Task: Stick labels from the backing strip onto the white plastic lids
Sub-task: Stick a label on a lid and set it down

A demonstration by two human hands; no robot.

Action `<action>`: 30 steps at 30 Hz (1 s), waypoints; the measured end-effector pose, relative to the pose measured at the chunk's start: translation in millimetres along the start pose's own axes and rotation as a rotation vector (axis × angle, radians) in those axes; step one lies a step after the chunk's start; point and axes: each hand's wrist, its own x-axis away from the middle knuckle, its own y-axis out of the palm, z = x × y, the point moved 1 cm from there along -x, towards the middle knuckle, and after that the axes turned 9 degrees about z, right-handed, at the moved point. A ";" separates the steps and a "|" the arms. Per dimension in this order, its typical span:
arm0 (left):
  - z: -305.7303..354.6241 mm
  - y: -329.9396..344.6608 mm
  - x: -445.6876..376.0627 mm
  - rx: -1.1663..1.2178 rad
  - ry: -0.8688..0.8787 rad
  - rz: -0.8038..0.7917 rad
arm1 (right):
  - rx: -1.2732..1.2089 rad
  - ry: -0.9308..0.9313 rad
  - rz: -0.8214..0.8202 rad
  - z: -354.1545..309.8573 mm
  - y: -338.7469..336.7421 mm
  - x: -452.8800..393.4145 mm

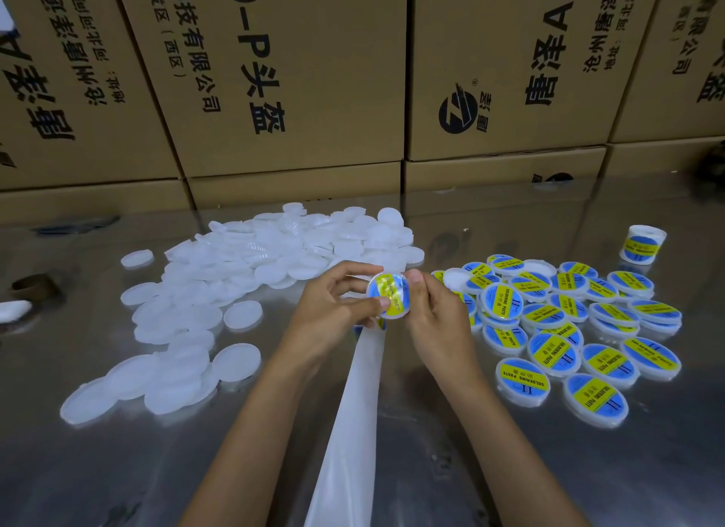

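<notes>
Plain white round plastic lids (pixel 243 275); blue-and-yellow round labels (pixel 552 353); white backing strip (pixel 353 428); brown cardboard boxes (pixel 298 75) printed black; reflective grey tabletop (pixel 431 467).

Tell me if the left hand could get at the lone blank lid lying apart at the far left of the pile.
Probably not right away: the left hand is holding the labelled lid together with the right hand. Once freed, nothing on the table blocks the way to the lone lid.
</notes>
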 end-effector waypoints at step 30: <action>-4.4 8.6 2.4 0.196 -0.062 0.134 | -0.099 -0.013 -0.061 -1.9 -0.8 0.9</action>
